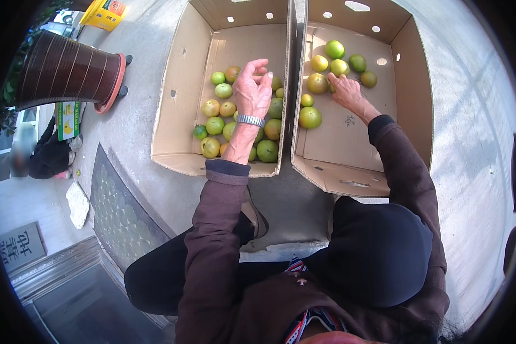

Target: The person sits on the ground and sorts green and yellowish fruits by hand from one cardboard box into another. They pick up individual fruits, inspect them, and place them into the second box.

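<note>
My left hand [253, 88] hovers above the left cardboard box [253, 36], its fingers loosely curled and apart with nothing visible in them. A metal watch band circles that wrist. Below it lie several green and yellowish tomatoes, among them a large green tomato [267, 151] and a ribbed yellowish tomato [210, 147]. My right hand [347, 92] reaches into the right cardboard box [348, 144]. Its fingers close around a small green tomato [331, 87], mostly hidden by them. Around it sit several tomatoes, including a yellow-green tomato [339, 67] and a larger tomato [317, 83].
To the left stand a brown glazed planter [69, 71] on a wheeled saucer, a yellow bucket [105, 15] and a dark patterned mat [122, 206]. Another person [49, 159] crouches beyond, near a green banana carton [69, 120]. A white stone [77, 204] lies on the concrete floor.
</note>
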Action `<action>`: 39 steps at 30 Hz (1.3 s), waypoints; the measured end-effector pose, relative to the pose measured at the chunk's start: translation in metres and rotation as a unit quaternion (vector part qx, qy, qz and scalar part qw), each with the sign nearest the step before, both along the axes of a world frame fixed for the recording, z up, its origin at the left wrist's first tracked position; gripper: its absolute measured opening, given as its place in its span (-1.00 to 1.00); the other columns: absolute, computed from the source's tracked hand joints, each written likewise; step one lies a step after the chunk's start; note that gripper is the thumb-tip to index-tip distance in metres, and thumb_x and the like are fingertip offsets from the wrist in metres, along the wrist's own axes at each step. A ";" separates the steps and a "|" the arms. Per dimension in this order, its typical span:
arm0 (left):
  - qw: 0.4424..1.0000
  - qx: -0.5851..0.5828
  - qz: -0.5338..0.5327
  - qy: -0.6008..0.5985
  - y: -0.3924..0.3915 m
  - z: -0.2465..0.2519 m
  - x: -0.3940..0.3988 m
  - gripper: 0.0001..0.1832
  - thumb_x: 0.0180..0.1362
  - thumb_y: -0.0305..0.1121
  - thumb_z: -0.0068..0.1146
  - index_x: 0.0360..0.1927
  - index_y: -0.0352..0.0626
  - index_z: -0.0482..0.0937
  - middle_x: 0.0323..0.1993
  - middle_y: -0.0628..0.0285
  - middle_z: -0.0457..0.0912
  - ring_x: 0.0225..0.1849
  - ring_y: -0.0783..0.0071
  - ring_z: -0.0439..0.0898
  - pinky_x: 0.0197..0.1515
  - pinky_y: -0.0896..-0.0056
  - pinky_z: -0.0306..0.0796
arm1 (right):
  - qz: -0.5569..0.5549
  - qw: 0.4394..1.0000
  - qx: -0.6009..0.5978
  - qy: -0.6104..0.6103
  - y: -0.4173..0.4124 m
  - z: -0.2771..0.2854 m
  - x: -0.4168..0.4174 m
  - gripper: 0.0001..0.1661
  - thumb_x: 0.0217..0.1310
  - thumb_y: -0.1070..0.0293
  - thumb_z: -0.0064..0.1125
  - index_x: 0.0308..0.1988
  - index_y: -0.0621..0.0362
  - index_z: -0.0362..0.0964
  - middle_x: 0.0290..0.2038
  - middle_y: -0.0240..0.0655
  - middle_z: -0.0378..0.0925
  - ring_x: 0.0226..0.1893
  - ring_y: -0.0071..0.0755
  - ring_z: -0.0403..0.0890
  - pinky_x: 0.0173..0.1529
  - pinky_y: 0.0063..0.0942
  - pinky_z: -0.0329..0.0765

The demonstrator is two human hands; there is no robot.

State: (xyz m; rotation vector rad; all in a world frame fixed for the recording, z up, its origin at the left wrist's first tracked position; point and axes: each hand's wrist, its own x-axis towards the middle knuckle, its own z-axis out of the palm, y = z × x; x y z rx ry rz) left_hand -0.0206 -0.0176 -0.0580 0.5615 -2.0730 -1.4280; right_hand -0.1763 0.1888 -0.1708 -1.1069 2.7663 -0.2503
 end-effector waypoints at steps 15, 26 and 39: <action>0.899 0.380 -0.194 0.096 0.009 0.039 0.013 -0.59 0.17 -0.18 0.16 0.00 -0.21 0.49 -0.34 0.32 0.50 -0.50 0.64 0.52 -0.50 0.61 0.44 | 0.127 0.956 -0.240 0.114 -0.076 0.191 0.105 -0.43 -0.13 0.11 0.34 -0.17 0.08 0.24 -0.45 -0.26 0.47 -0.46 -0.18 0.59 -0.40 -0.27 0.50; 0.908 0.389 0.147 0.050 -0.145 -0.016 0.014 -0.68 0.05 -0.56 0.16 -0.09 -0.34 0.42 -0.29 0.07 0.52 -0.33 0.25 0.58 -0.37 0.41 0.57 | 0.022 0.970 -0.238 -0.034 0.015 0.173 0.075 -0.63 0.06 0.33 0.17 -0.09 0.13 0.36 -0.25 -0.23 0.46 -0.39 -0.23 0.58 -0.28 -0.29 0.49; 0.841 -0.284 0.114 -0.446 -0.188 -0.101 0.033 -0.58 -0.10 -0.43 0.09 -0.06 -0.03 0.58 -0.11 0.05 0.60 0.00 0.09 0.51 0.12 0.25 0.30 | -0.018 0.974 -0.205 -0.094 0.051 0.138 0.068 -0.70 0.03 0.34 0.18 -0.19 0.18 0.41 -0.35 -0.21 0.44 -0.44 -0.23 0.56 -0.29 -0.29 0.47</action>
